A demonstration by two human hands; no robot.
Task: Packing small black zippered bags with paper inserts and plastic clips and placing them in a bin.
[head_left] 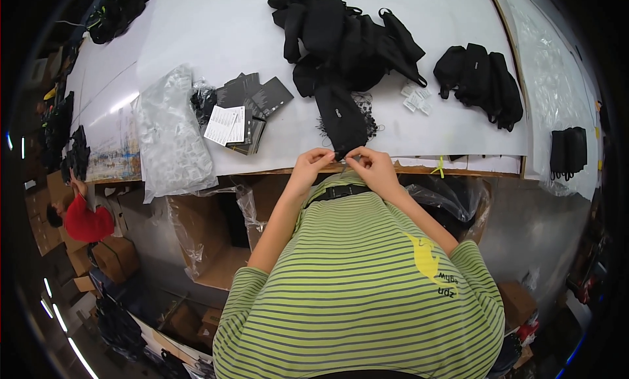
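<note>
A black fabric pouch (343,117) lies on the white table with its near end at the front edge. At that end my left hand (313,165) pinches the pouch's tip between thumb and fingers. Close beside it on the right, my right hand (372,166) is closed in a pinch too; what its fingertips hold is too small to make out. Thin black looped cords (368,117) lie partly under the pouch. Beyond it spreads a heap of black pouches (354,41). To the left are dark printed cards (272,96) and white printed sheets (225,124).
A clear plastic bag (173,133) hangs over the table's front edge at left. Small white packets (416,98) and more black pouches (480,77) lie at right. Below the table stands an open carton (209,228). A person in red (88,218) is at far left.
</note>
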